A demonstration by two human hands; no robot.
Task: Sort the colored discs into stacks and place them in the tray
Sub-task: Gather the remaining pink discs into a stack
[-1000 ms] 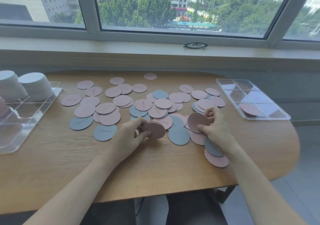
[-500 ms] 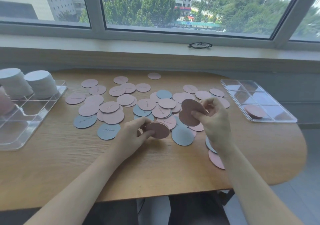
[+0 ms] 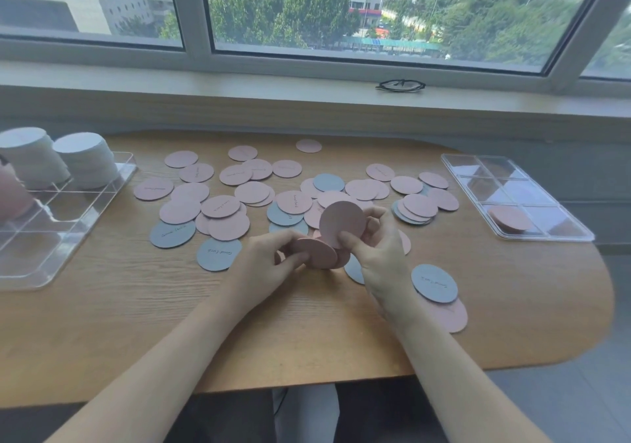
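Several pink discs [image 3: 220,206] and grey-blue discs [image 3: 172,234] lie scattered over the wooden table [image 3: 136,323]. My left hand [image 3: 263,261] grips a small stack of pink discs [image 3: 316,253] just above the table. My right hand [image 3: 379,248] pinches one pink disc [image 3: 341,222], tilted upright, right against that stack. A clear compartment tray [image 3: 478,186] lies at the right with a few pink discs [image 3: 510,219] in one near cell. A second clear tray [image 3: 51,238] at the left holds two stacks of white discs [image 3: 85,159].
A grey-blue disc [image 3: 433,284] rests on a pink one near my right forearm. Black glasses [image 3: 401,85] lie on the window sill behind the table. The table's rounded right end is close beyond the right tray.
My right hand lifted a pink disc off the pile and carried it left to the stack held in my left hand. The left hand stayed nearly still.
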